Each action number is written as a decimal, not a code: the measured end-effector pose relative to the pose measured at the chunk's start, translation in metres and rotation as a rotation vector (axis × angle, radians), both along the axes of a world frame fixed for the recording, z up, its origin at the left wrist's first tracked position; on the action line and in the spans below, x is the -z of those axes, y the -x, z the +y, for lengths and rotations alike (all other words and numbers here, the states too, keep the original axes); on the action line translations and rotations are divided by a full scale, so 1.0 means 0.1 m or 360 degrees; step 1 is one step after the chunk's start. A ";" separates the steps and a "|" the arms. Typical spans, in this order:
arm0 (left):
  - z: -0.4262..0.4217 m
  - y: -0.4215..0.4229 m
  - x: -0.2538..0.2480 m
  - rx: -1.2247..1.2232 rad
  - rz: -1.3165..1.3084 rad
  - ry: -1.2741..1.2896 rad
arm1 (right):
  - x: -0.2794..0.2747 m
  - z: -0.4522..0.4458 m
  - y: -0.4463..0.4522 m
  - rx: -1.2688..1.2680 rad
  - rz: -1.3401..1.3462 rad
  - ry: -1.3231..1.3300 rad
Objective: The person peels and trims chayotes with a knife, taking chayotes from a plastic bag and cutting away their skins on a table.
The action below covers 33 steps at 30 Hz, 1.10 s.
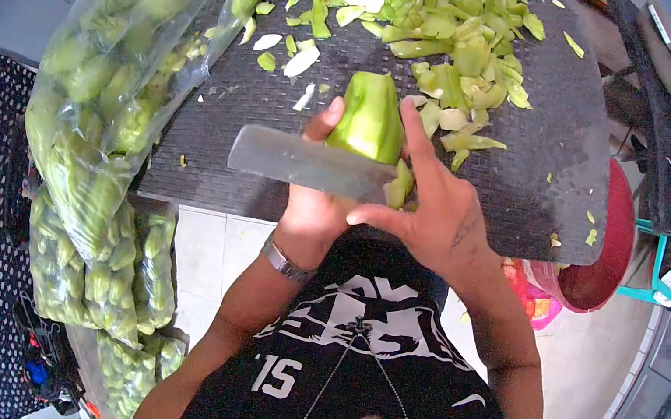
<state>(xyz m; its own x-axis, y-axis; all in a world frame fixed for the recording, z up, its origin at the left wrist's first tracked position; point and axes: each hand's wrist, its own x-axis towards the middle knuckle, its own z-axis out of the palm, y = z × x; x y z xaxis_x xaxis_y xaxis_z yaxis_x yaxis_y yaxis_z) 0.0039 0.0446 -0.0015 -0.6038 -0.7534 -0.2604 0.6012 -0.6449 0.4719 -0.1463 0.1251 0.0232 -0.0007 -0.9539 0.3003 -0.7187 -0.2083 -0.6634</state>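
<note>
In the middle, a peeled light-green chayote (366, 117) is held near the front edge of the dark mat. My left hand (313, 197) grips it from below and the left side, thumb along its flank; the knife partly hides these fingers. A broad knife blade (299, 161) lies crosswise before the chayote's near end, its tip pointing left. My right hand (447, 206) holds the knife, index finger stretched along the chayote's right side; the handle is out of sight. A strip of green peel (398, 186) clings at the blade's right end.
A heap of green peel (439, 14) covers the back of the textured black mat (535, 181). A clear plastic bag of chayotes (110, 74) stands at left, with more filled bags (89, 275) below. A red basin (604, 246) and a turquoise stool (653, 272) are at right.
</note>
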 end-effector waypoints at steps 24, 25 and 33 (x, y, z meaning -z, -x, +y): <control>0.20 -0.11 0.19 0.0092 0.0075 -0.0033 | -0.09 -0.14 0.30 -0.0199 -0.0317 -0.0334; 0.20 -0.11 0.18 0.0116 0.0062 -0.0020 | -0.07 -0.16 0.32 -0.0206 -0.0310 -0.0294; 0.27 -0.10 -0.12 0.0117 0.0172 -0.0127 | 0.04 -0.64 0.63 0.0506 -0.0249 -0.0363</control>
